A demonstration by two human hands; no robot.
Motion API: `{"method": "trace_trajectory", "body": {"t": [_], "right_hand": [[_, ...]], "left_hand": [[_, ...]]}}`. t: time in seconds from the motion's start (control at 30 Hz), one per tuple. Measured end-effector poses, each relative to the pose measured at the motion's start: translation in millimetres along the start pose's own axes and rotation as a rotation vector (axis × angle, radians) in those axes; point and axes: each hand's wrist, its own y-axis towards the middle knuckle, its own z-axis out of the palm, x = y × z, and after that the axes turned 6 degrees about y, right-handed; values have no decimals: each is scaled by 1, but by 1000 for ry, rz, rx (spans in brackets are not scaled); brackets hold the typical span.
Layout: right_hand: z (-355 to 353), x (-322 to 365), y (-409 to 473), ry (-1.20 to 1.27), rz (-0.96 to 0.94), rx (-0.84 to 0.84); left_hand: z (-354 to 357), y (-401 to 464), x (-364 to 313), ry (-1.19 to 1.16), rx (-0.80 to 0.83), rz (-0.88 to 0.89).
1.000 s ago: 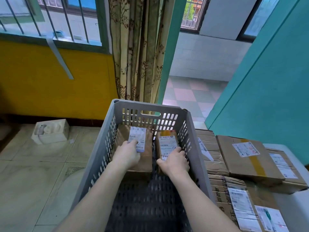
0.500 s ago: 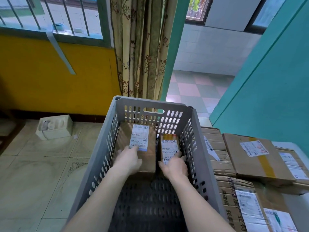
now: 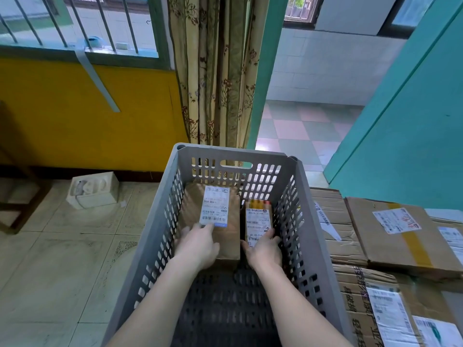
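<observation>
At the far end of the grey perforated plastic crate [image 3: 233, 156], two labelled rectangular cardboard parcels are set side by side. The wide parcel [image 3: 213, 216] is touched by the left hand [image 3: 200, 246], fingers loosely extended; the narrow parcel [image 3: 258, 219] is clasped by the right hand [image 3: 265, 249].

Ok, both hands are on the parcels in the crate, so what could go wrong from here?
The right hand grips the smaller parcel close to the side wall of the gray crate, so it might get pinched there. The left hand only rests on the larger parcel, and nothing braces either parcel's near end; they could slide back if the crate tips.
</observation>
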Motion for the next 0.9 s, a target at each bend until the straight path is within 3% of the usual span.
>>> {"method": "trace_trajectory", "body": {"t": [0.3, 0.47, 0.7, 0.9], "right_hand": [[-10, -4, -3, -10, -27, 20], [-43, 2, -17, 2, -120, -75], [-98, 4, -53, 153, -270, -226], [-146, -18, -95, 375, -452, -384]], "left_hand": [[-2, -4, -1, -20, -1, -5], [-12, -11, -12, -62, -58, -4], [-30, -32, -35, -206, -261, -8], [-44, -60, -69, -518, -463, 73]]}}
